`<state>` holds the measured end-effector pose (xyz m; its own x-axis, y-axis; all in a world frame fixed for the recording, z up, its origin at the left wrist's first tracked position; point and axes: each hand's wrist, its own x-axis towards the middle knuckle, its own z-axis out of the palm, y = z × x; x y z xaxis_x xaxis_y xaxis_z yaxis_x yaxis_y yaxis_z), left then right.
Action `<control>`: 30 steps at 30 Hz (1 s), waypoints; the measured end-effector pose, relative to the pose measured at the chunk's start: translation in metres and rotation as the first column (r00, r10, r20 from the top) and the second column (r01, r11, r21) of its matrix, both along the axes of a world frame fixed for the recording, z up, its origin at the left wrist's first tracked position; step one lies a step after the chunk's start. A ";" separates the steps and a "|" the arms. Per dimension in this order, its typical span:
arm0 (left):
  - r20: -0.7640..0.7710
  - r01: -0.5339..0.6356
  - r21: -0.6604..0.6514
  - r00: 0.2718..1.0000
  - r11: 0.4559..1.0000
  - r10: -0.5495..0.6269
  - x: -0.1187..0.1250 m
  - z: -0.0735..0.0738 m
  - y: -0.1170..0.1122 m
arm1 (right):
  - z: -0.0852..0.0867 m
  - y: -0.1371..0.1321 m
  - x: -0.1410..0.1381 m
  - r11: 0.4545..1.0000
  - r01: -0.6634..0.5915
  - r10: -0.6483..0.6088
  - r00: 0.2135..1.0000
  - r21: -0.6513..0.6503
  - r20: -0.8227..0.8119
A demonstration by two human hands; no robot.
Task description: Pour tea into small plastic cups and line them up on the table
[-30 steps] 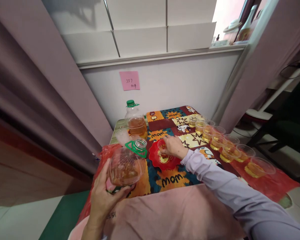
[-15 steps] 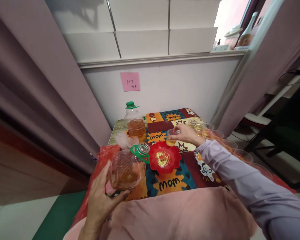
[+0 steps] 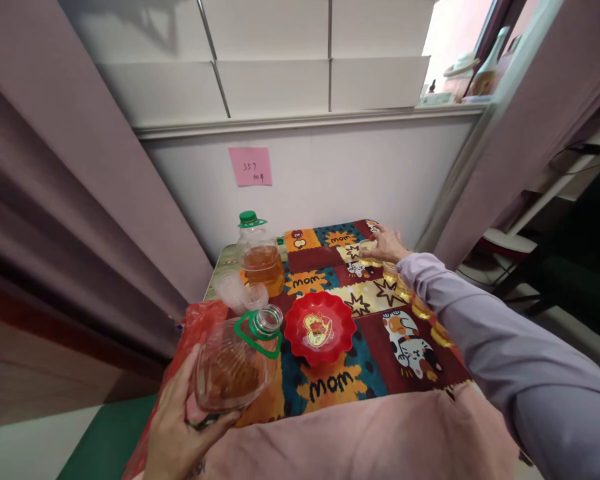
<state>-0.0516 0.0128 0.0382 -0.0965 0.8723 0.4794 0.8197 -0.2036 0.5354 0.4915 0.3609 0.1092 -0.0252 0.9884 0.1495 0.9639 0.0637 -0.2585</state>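
My left hand (image 3: 177, 420) grips a large open plastic bottle (image 3: 233, 367) of amber liquid, tilted with its green-ringed neck towards the red plate (image 3: 320, 328). The plate sits bare on a colourful patterned cloth (image 3: 340, 383). My right hand (image 3: 387, 245) reaches to the far right corner of the table and is closed on a small clear cup (image 3: 367, 252) of amber liquid. A row of several filled cups (image 3: 405, 290) runs along the right edge, partly hidden under my sleeve.
A second capped bottle (image 3: 257, 257) of amber liquid stands at the table's back left, with stacked empty clear cups (image 3: 235, 290) in front of it. A pink note (image 3: 251, 166) is on the wall. Curtains hang at both sides; a red bag (image 3: 200, 317) lies at the left.
My right hand lifted a filled cup off the red plate and carried it to the far right corner. The left hand and tilted bottle moved slightly down and left.
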 end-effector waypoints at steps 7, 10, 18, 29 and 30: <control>-0.006 -0.014 0.001 1.000 1.000 0.014 -0.001 -0.006 -0.001 | -0.032 0.018 -0.004 0.999 -0.014 0.017 0.999 -0.048 0.051; -0.008 -0.041 0.061 0.999 0.997 0.042 0.002 -0.010 0.000 | -0.041 0.023 -0.006 0.998 -0.030 0.035 0.996 -0.064 0.081; -0.036 -0.011 0.062 0.999 0.998 0.013 0.000 -0.007 -0.002 | -0.051 0.031 -0.005 0.997 -0.020 0.031 0.990 -0.078 0.135; -0.015 0.009 0.005 1.000 1.000 -0.009 -0.003 -0.003 -0.003 | -0.060 0.030 -0.010 0.997 0.048 -0.039 0.988 -0.058 0.150; -0.014 0.002 0.016 1.000 1.000 -0.002 0.000 -0.004 -0.002 | -0.060 0.029 -0.011 0.997 0.053 -0.045 0.988 -0.056 0.149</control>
<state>-0.0518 0.0104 0.0339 -0.0883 0.8649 0.4942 0.8266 -0.2132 0.5209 0.4806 0.3899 0.0493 0.0061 0.9961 0.0884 0.9933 0.0042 -0.1156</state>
